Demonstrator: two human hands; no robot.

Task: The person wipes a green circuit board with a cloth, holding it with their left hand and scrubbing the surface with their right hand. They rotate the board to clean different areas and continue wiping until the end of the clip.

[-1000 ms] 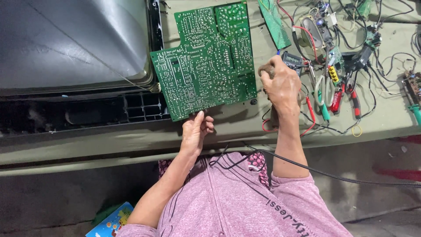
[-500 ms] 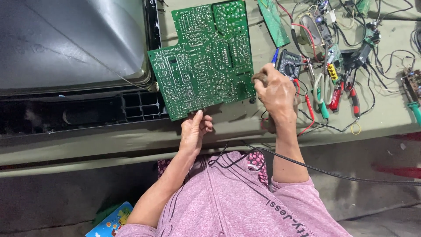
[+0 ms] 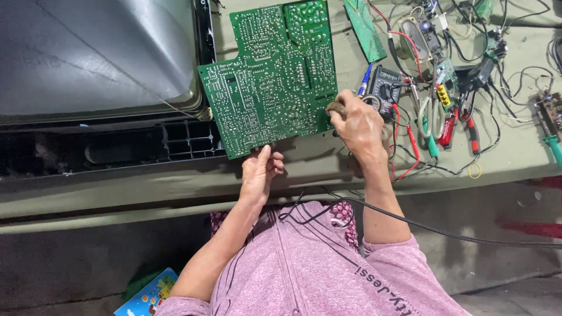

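- The green circuit board (image 3: 272,76) lies solder side up on the olive-green workbench (image 3: 328,155), tilted, its upper left part overlapping the edge of the old television set (image 3: 93,58) that lies on the bench; that overlap props the board so the whole underside faces the person.
- The left hand (image 3: 259,172) is at the board's lower edge, thumb and first finger pinched on the rim, the other fingers curled loosely beneath. It seems to steady the board there so it cannot slide or rock.
- The right hand (image 3: 358,126) is at the board's right edge, its fingers closed around a small brownish object (image 3: 335,108) that presses against the board. What the object is cannot be told; only a rounded end shows past the knuckles.
- A black cable (image 3: 433,228) runs from under the right forearm across the pink-sleeved lap and away to the right, and it may belong to whatever that hand holds.
- Just right of the right hand is a black meter (image 3: 383,85) with red leads (image 3: 407,146), laid close so it can be read and reached without leaning.
- Further right lie scissors with pale handles (image 3: 432,117), red-handled pliers (image 3: 456,126) and a green-handled screwdriver (image 3: 553,146), amid loose wires and small boards, all kept to the working hand's side.
- A narrow green board strip (image 3: 366,26) lies beyond the main board, out of the way.
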